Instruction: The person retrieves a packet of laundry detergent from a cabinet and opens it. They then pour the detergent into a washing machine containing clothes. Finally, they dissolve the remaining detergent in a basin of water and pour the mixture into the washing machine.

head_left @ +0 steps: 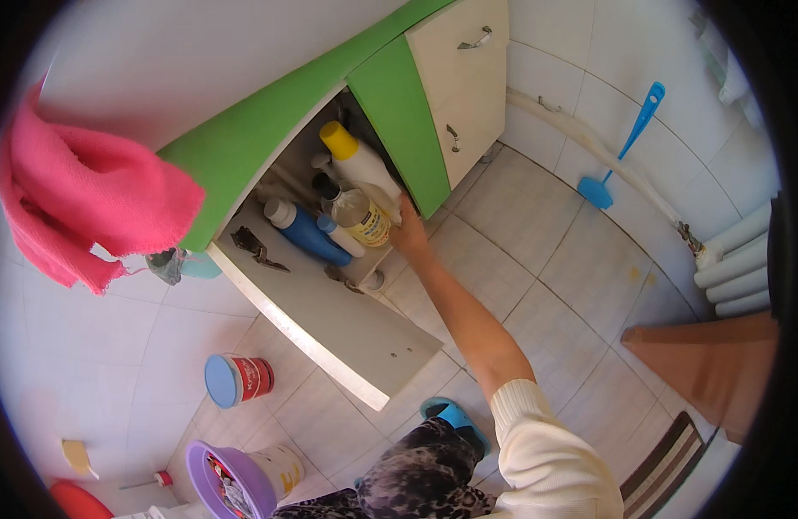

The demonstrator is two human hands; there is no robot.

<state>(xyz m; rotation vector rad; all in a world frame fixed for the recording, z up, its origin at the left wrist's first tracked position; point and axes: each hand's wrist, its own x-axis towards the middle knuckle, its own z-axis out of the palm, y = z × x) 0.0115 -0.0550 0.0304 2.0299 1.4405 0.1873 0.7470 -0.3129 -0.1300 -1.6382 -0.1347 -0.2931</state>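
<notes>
My right hand [407,230] reaches into the open cabinet and closes around the lower part of a white bottle [364,169] with a yellow cap. The bottle leans toward the back of the cabinet, and some of my fingers are hidden. Right beside it stands a clear bottle [357,214] with a black cap and a yellow label. Left of that are a small white bottle [340,236] with a light blue cap and a blue bottle [311,235] with a white cap. A pump top [320,162] shows behind them. My left hand is out of sight.
The open cabinet door [330,333] juts out over the tiled floor. A pink cloth [105,182] hangs at the left. Below stand a bucket [235,381] with a blue lid and a purple basin [210,471]. A blue long-handled tool [624,147] is by the right wall.
</notes>
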